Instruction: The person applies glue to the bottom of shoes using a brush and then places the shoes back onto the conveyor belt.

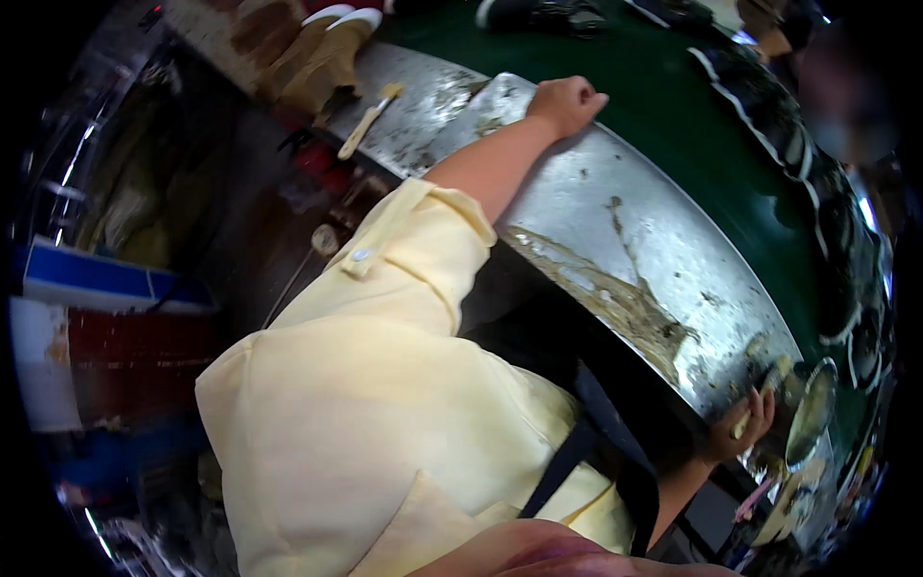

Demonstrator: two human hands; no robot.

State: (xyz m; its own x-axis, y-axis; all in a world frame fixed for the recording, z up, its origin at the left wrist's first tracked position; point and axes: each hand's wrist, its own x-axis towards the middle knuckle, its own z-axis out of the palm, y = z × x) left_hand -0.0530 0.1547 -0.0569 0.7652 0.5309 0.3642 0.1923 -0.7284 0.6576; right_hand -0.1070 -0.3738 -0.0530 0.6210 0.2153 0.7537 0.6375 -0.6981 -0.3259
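Observation:
My left hand (567,106) is closed in a fist at the edge of the silver metal ledge (625,212), beside the green conveyor belt (654,106). Nothing shows in it, though its palm side is hidden. At the lower right, my right hand (750,425) has its fingers curled round the pale handle of what looks like a brush (739,424). Just beyond that hand stands a round metal-rimmed container (813,413), tilted in this view, with pale greenish contents.
Dark shoes with white sole edges (760,115) line the belt's far side. Another brush (370,120) lies on the ledge, near tan shoes (327,58). Dried glue-like residue (615,298) coats the ledge. A red extinguisher-like object (322,163) stands below. Someone is across the belt.

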